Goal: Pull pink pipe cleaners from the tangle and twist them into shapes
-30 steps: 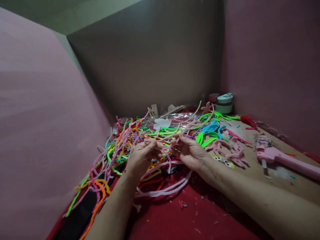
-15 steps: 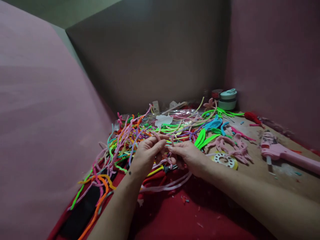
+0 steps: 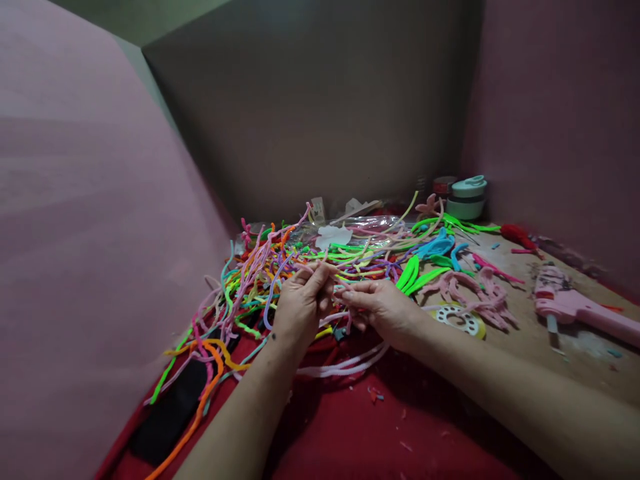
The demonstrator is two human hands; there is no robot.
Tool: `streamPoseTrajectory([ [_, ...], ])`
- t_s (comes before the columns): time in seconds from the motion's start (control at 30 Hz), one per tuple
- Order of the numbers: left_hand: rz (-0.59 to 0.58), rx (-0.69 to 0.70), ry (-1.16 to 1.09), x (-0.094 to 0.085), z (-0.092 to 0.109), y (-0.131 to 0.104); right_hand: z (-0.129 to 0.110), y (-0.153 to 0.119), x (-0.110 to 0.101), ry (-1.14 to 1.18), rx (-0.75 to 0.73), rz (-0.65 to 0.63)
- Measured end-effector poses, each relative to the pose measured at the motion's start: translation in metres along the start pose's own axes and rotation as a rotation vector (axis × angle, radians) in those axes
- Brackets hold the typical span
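My left hand (image 3: 304,297) and my right hand (image 3: 380,307) are close together over the near side of a heap of coloured pipe cleaners (image 3: 255,267). Each hand is closed in a pinch. Between the fingertips runs a thin pink pipe cleaner (image 3: 340,283), partly hidden by the fingers. Pale pink strands (image 3: 345,367) loop below my hands over the red cloth. Bright green leaf shapes (image 3: 411,277) lie just beyond my right hand.
On the right are a pink glue gun (image 3: 575,307), a yellow and white spool (image 3: 457,321) and bent pink pieces (image 3: 485,297). A mint container (image 3: 466,198) stands behind. A black object (image 3: 170,420) lies at lower left on red cloth (image 3: 350,433).
The view has shifted, so the scene sits slightly further right. My left fingers have closed tighter together, and the pink loop that stood up between my hands no longer shows.
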State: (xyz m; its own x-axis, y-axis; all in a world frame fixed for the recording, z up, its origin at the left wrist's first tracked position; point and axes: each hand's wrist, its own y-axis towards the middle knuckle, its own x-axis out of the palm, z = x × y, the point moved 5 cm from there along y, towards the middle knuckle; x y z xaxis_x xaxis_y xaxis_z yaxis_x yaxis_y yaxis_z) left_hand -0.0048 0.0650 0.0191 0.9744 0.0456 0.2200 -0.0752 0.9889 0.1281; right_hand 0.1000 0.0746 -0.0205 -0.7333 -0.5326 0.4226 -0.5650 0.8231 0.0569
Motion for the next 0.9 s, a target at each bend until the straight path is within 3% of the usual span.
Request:
streamPoseTrajectory([
  [0.13,0.048,0.035,-0.003,-0.002,0.000,-0.001,0.004,0.000,0.003,0.000,0.091,-0.032],
  [0.27,0.094,0.022,-0.043,-0.002,0.000,-0.001,0.000,-0.002,0.003,-0.066,0.071,0.019],
  [0.43,0.095,-0.011,-0.153,-0.003,-0.001,0.000,-0.002,-0.001,0.005,0.229,0.014,-0.066],
  [0.63,0.087,0.028,-0.191,-0.001,0.001,-0.001,0.002,0.003,-0.004,0.443,0.081,0.032],
  [0.9,0.003,0.005,-0.150,0.005,-0.001,-0.001,0.006,0.003,-0.005,0.355,0.090,0.012],
])
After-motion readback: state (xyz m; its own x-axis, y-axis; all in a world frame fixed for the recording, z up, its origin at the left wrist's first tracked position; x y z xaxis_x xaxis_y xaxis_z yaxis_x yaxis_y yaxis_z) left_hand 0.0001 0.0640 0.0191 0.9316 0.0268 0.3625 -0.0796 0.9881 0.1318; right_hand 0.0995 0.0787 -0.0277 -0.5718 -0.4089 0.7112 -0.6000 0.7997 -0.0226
